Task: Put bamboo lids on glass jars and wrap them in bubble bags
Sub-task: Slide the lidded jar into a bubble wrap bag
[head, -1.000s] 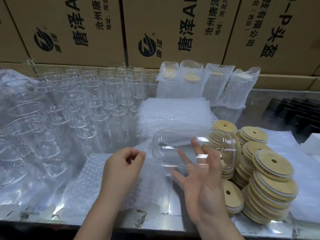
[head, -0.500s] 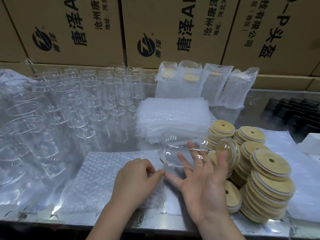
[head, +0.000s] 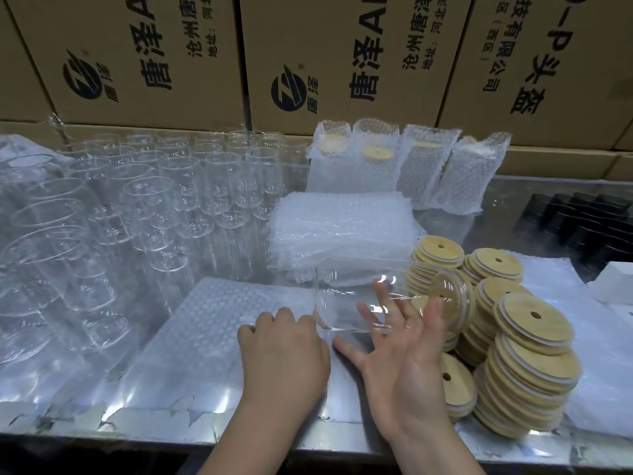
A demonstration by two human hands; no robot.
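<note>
A clear glass jar (head: 359,296), a smooth straight-sided cylinder, lies on its side in the air just above the worktop (head: 171,426), near the front centre. A round bamboo lid (head: 448,303) with a pale rim closes its right end, and its flat base points left.

I see the right hand (head: 404,365) palm-up under the jar, its fingers (head: 433,317) straight and spread wide against the glass. The left hand (head: 284,351) sits knuckles-up just beside the jar's base. Its fingers are curled down onto the right edge of a flat bubble bag (head: 198,330). The fingertips are hidden, so I cannot tell how much film they pinch.

The bag is translucent dimpled plastic, lying flat on the shiny, reflective metal worktop. Behind the jar rests a thick stack of bubble bags (head: 342,228). To the right, stacks of bamboo lids (head: 527,365) lean in tilted columns, each lid a tan disc with a small hole.

On the left stand many empty glass jars (head: 154,200), upright with open mouths. At the back stand four wrapped jars (head: 394,166) in bubble bags, bamboo showing through two of them. Brown cardboard boxes (head: 325,46) with dark print form the back wall.
</note>
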